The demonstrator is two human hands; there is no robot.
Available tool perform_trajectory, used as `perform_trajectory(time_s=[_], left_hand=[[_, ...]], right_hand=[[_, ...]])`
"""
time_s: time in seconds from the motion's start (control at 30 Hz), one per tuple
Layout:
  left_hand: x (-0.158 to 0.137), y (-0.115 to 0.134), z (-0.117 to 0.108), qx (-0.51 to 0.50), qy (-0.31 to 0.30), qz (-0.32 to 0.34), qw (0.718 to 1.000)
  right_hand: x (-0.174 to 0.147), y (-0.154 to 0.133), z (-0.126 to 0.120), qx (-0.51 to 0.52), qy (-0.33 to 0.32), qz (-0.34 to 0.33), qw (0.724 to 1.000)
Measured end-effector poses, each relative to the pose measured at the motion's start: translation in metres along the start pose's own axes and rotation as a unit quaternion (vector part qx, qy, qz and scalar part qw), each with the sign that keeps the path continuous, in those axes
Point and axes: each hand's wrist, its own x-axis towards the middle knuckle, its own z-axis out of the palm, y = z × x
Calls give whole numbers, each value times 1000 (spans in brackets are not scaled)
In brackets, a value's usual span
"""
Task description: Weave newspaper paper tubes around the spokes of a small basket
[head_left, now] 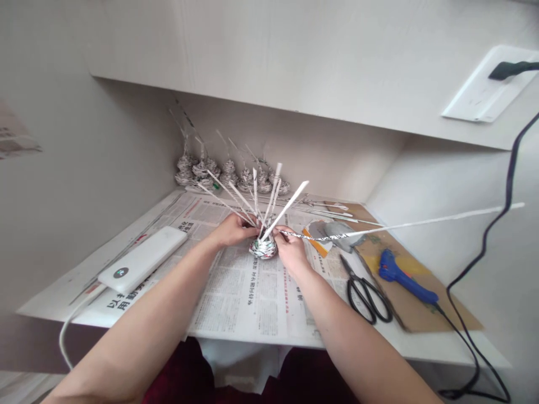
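Note:
A small round basket [263, 248] woven from rolled newspaper strips rests on the newspaper-covered desk. Several paper tubes [286, 211] stick up and fan out from its rim. At its left side, my left hand [238, 229] has its fingers closed on the rim and the tube bases. On the right, my right hand [289, 247] pinches a long rolled paper strip [404, 224] close to the weave. That strip stretches far to the right, printed near the hand and white toward its tip. Some fingertips are hidden behind the tubes.
Several finished woven gourd shapes [229, 173] stand along the back wall. Black scissors [366, 294] and a blue glue gun [406, 278] on cardboard [421, 314] lie right. A white power bank-like box [143, 258] sits left. Loose paper tubes [324, 212] lie behind; a black cord [484, 241] hangs right.

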Motion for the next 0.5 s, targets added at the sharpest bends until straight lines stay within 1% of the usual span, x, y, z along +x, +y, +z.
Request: perform_trajectory(time_s=[0.1, 0.2, 0.37, 0.5], left_hand=[[0, -1, 7, 43, 58, -31, 997], [0, 0, 13, 76, 105, -57, 990], [0, -2, 16, 75, 124, -56, 988], [1, -8, 16, 73, 132, -45, 988]], right_hand=[[-2, -2, 1, -24, 16, -14, 999], [-4, -6, 2, -31, 14, -23, 999], [-7, -15, 3, -9, 3, -26, 1000], [-9, -20, 7, 54, 18, 14, 998]])
